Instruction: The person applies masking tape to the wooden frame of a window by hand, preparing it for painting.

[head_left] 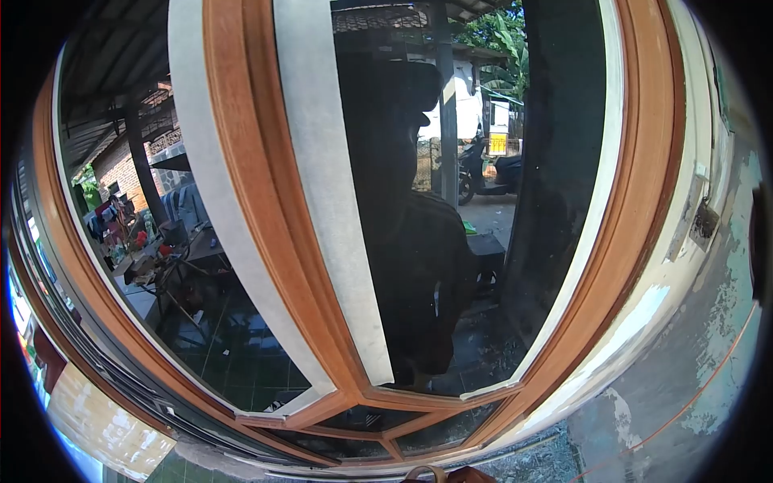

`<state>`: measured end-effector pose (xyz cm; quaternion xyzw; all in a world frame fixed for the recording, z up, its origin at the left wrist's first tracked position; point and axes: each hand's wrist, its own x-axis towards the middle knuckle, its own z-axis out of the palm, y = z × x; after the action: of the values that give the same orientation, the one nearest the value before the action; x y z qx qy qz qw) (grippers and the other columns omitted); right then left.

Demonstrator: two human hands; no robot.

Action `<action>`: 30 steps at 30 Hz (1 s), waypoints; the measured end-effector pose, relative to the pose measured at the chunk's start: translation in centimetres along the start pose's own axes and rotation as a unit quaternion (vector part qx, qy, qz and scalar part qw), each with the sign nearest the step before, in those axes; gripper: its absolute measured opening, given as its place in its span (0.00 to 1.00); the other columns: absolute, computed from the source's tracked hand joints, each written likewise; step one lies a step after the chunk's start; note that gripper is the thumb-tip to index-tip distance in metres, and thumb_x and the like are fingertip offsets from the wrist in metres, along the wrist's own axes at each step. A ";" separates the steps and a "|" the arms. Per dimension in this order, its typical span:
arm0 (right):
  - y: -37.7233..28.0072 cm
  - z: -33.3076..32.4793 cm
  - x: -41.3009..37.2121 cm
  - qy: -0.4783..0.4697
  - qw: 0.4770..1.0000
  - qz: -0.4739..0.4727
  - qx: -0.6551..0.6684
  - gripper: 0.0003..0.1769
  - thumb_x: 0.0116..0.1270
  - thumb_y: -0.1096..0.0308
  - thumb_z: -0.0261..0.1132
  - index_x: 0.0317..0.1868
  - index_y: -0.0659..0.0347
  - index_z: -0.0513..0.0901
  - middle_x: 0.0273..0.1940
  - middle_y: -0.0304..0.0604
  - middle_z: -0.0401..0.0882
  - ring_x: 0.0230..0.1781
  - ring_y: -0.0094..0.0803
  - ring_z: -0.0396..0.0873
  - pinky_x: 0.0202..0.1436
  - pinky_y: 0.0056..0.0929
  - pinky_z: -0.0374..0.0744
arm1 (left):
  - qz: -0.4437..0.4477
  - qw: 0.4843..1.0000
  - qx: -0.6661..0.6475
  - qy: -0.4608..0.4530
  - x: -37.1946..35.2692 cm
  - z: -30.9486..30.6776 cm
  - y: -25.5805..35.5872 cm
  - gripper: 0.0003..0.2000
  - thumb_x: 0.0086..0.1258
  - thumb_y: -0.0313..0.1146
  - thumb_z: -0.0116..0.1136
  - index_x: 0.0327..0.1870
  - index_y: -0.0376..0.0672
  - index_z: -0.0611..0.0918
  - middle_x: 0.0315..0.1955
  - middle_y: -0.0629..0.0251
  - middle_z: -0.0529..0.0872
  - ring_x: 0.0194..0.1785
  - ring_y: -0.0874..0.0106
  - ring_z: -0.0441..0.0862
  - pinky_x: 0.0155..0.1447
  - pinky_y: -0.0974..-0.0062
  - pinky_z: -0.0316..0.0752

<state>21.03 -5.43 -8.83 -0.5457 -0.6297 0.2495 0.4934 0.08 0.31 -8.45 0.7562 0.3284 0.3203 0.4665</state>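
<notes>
At the bottom edge shows a beige curved band (427,472), which looks like the rim of a tape roll. Right beside it is a sliver of what seems to be my right hand (470,476); its fingers are mostly cut off, so its grip cannot be made out. My left hand does not show clearly. Ahead stands a brown wooden window frame (270,169). Pale strips (322,161) run along the wood at the edges of the dark glass pane (555,161), which mirrors a person in a cap.
A grey-green wall with peeling paint (708,354) rises on the right, with a thin orange cord (684,409) across it. A metal plate (704,224) is set beside the frame. A worn pale panel (105,419) is at lower left. The glass reflects a motorbike and cluttered yard.
</notes>
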 end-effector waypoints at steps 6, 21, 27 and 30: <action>-0.3 -0.1 -0.4 0.014 1.000 0.007 0.016 0.04 0.78 0.73 0.64 0.46 0.65 0.81 0.45 0.57 0.85 0.44 0.56 0.86 0.48 0.47 0.84 | 0.007 0.998 0.049 -0.025 -0.3 -0.1 -1.0 0.26 0.72 0.32 0.76 0.70 0.39 0.83 0.55 0.50 0.90 0.53 0.59 0.92 0.51 0.61 0.89; -1.6 0.2 -2.3 0.033 0.983 0.154 0.099 0.12 0.69 0.74 0.76 0.51 0.65 0.86 0.39 0.50 0.89 0.39 0.44 0.89 0.45 0.39 0.85 | 0.097 0.985 0.134 -0.054 -2.4 1.7 -1.7 0.27 0.81 0.36 0.66 0.77 0.38 0.76 0.53 0.42 0.89 0.54 0.42 0.88 0.57 0.48 0.83; -1.1 0.0 -2.4 0.030 0.998 0.048 0.017 0.04 0.69 0.73 0.76 0.42 0.63 0.92 0.39 0.52 0.90 0.40 0.48 0.89 0.44 0.43 0.85 | 0.107 0.985 0.115 -0.074 -2.8 1.7 -2.6 0.29 0.78 0.32 0.67 0.78 0.39 0.74 0.52 0.40 0.90 0.53 0.42 0.89 0.55 0.48 0.84; -0.5 -0.1 -2.8 0.014 0.997 0.077 -0.012 0.04 0.70 0.72 0.75 0.42 0.63 0.91 0.39 0.54 0.90 0.40 0.52 0.88 0.45 0.45 0.85 | 0.111 0.983 0.123 -0.082 -3.1 2.2 -3.7 0.28 0.78 0.32 0.67 0.78 0.39 0.75 0.50 0.39 0.90 0.50 0.42 0.90 0.53 0.48 0.85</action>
<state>20.66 -8.18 -9.36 -0.6019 -0.5821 0.2712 0.4747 -0.70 -1.92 -13.22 0.8633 0.2401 0.2643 0.3568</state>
